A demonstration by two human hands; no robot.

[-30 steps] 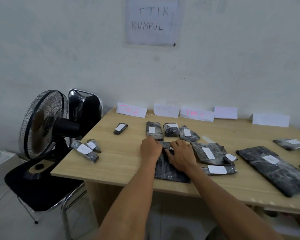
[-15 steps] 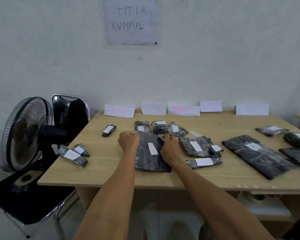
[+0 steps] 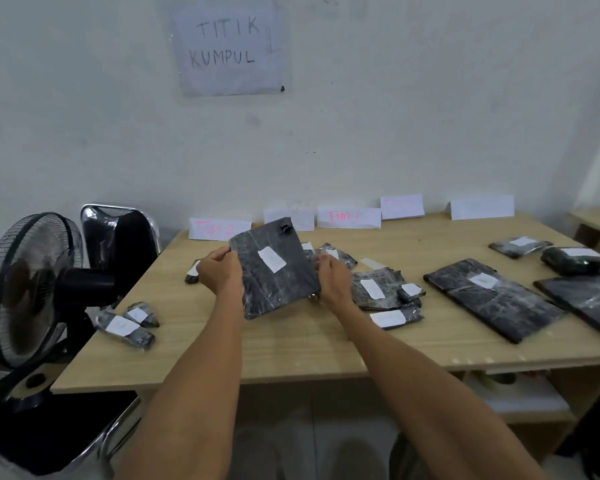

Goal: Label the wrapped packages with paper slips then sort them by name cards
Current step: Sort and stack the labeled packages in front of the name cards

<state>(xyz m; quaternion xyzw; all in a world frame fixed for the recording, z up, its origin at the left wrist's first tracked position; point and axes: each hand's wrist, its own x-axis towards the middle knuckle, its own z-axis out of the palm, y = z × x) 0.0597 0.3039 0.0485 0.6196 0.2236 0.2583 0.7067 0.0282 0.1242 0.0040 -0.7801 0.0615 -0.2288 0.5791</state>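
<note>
Two edges of a flat black wrapped package (image 3: 278,292) are gripped, one by the left hand (image 3: 219,273) and the other by the right hand (image 3: 333,282), holding it tilted above the tabletop (image 3: 309,348), its white paper slip (image 3: 272,259) facing up, before the name cards (image 3: 349,217).

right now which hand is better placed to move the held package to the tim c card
Probably right: the right hand grips the package on the side nearer the Tim C card.
</note>
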